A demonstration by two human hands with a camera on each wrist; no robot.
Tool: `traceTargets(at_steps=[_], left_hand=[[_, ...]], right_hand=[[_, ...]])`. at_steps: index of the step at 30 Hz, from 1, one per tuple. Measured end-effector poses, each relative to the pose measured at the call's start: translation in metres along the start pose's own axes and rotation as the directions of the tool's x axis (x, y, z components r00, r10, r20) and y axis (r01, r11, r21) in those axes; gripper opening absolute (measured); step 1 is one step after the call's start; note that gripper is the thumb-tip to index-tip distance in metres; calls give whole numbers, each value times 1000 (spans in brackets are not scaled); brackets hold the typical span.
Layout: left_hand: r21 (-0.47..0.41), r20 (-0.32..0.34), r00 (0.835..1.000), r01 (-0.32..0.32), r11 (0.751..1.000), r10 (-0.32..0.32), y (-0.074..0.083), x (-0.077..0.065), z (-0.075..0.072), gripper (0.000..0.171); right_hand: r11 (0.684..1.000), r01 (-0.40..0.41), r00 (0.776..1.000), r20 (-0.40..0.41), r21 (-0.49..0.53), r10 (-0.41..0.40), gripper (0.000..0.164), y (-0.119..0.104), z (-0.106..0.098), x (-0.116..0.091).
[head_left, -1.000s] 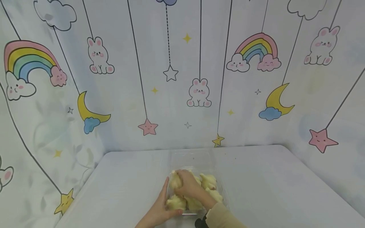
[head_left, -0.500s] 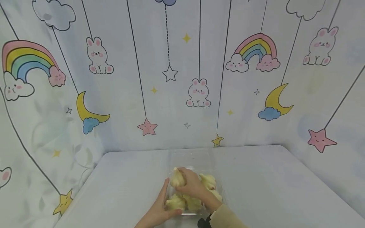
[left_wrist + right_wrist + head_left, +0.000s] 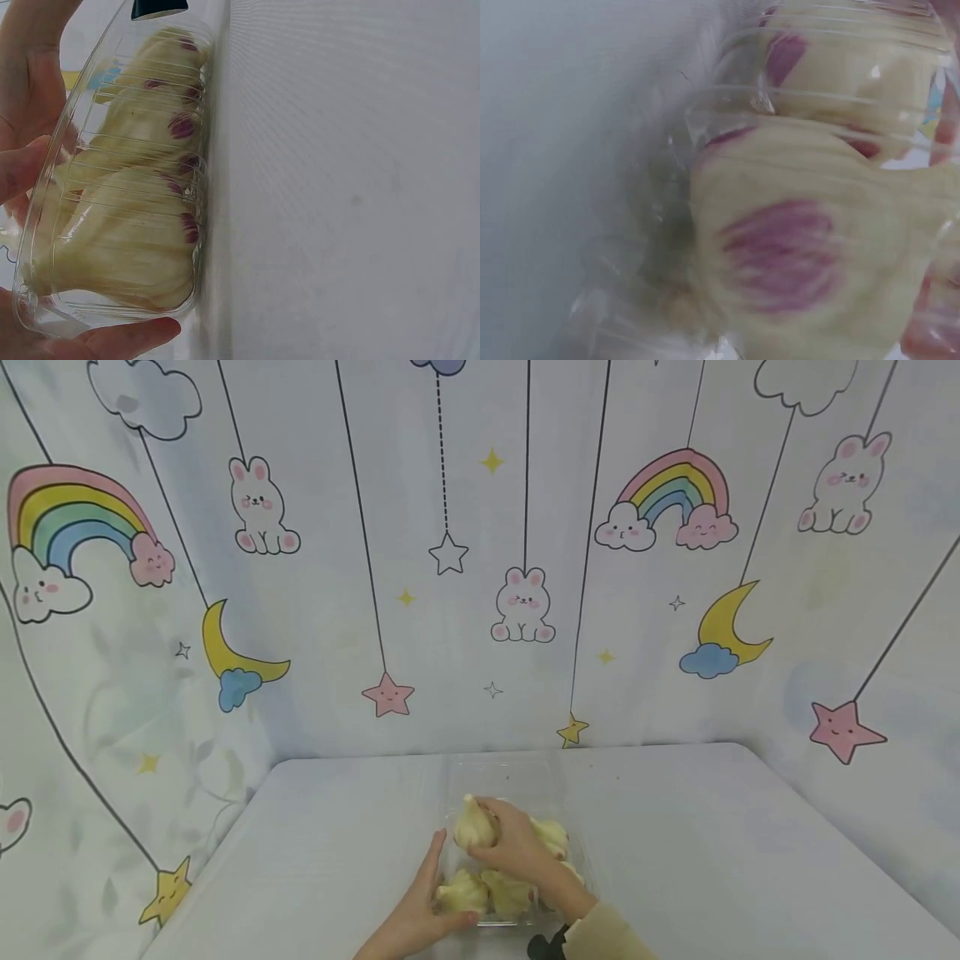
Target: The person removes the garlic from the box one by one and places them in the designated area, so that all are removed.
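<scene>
My right hand [image 3: 517, 845] holds a pale yellow garlic bulb [image 3: 474, 825] upright by its side, its pointed tip up, over the back left of a clear plastic box [image 3: 497, 923]. Around the box's front left corner lies my left hand [image 3: 414, 914], fingers along the left side and thumb on the front rim. More garlic bulbs [image 3: 461, 893] sit in the box, partly hidden by my right hand and forearm. Through the ribbed wall in the left wrist view, the garlic bulbs [image 3: 127, 240] show purple patches at their bases. The right wrist view has a garlic bulb [image 3: 795, 247] close up, blurred.
Behind the bulbs, the box's clear lid [image 3: 502, 777] stands open on the white table [image 3: 675, 843]. A black object [image 3: 546, 945] is beside my right sleeve at the front edge. White fabric [image 3: 337, 610] printed with rabbits, stars and rainbows encloses the back and sides.
My right hand has lifted the garlic bulb up from the back left of the box and shifted slightly right. The left hand has stayed at the box's corner.
</scene>
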State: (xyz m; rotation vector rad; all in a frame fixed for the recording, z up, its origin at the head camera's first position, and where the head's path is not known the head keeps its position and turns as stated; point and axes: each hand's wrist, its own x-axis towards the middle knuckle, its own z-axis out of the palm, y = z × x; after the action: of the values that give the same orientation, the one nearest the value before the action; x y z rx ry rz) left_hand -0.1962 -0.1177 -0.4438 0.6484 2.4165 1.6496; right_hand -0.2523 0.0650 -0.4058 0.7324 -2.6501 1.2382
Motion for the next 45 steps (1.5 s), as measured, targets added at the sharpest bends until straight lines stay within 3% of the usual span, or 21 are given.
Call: traceTargets(at_steps=[13,45], left_hand=[[-15,4,1000,-9,1000,9,3,0,0,108],[-23,2,1000,-15,1000,15,0,0,0,109]], right_hand=[[995,-2,1000,-28,95,5,65,2,-14,-9],[985,-12,994,-105,171,31,69,15,-53,-25]])
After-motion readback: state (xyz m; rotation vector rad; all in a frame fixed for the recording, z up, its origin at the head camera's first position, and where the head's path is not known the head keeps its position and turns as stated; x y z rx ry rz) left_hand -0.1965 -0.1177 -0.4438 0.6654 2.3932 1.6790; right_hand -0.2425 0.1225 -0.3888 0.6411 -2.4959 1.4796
